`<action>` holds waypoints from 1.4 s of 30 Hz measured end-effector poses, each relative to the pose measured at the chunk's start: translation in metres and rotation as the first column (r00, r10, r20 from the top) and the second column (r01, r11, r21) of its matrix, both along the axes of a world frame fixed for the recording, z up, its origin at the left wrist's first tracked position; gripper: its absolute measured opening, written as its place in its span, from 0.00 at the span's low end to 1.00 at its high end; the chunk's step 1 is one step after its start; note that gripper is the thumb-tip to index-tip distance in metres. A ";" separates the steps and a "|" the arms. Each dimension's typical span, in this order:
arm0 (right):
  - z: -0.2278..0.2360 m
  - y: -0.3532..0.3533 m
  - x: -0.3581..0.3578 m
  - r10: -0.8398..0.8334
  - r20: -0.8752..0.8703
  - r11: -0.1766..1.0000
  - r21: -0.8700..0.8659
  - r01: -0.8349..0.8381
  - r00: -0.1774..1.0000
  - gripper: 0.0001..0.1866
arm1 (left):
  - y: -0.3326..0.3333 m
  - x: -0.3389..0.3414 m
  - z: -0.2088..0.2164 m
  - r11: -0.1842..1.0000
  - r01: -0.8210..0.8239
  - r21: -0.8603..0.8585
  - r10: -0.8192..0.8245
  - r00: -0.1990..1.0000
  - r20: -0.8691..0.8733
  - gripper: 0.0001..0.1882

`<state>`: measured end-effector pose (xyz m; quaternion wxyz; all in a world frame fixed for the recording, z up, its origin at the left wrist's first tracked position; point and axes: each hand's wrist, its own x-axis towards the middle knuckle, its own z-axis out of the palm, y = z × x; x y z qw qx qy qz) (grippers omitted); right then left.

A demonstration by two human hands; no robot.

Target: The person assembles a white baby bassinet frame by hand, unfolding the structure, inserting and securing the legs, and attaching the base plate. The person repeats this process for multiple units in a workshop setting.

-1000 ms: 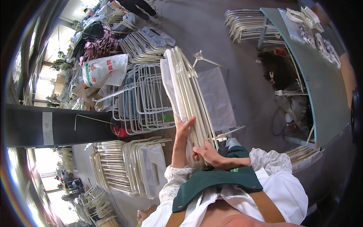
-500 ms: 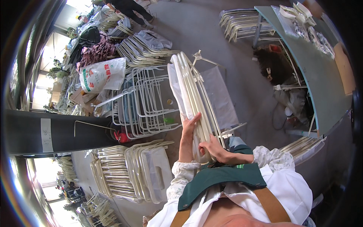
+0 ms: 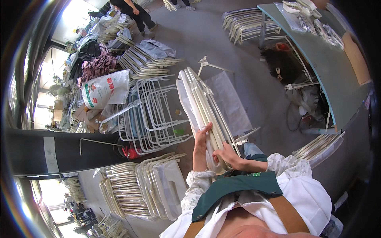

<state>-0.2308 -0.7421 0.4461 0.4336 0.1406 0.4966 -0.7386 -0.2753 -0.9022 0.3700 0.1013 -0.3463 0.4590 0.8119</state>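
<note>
The person grips a bundle of cream tube frames (image 3: 203,107) with 2 hands, its near end just by the green apron (image 3: 238,186) and its far end pointing away across the floor. The left hand (image 3: 201,145) is half closed on its left side, thumb over the tubes, other fingers hidden from me; the right hand (image 3: 231,155) curls closed on its right side. White frames (image 3: 147,115) stand left, a long table (image 3: 337,79) right.

Grey floor (image 3: 198,35) spreads beneath a grey-green desk (image 3: 331,73) on the right; at left, what look like windows (image 3: 77,20) glare above and below a dark pillar (image 3: 89,155).
</note>
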 end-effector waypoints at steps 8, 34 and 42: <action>-0.005 -0.002 0.010 0.017 -0.016 1.000 -0.004 -0.017 1.000 0.12 | -0.007 0.008 0.004 0.998 -0.033 -0.049 0.031 0.999 -0.044 0.26; -0.005 0.007 0.091 0.016 -0.364 0.994 0.108 0.025 0.931 0.30 | -0.009 0.069 0.058 1.000 0.011 0.022 -0.014 0.995 0.100 0.27; 0.013 0.034 0.070 0.091 -0.180 0.993 -0.053 -0.102 0.979 0.29 | 0.011 0.066 0.064 0.984 -0.052 -0.170 0.041 0.997 -0.067 0.27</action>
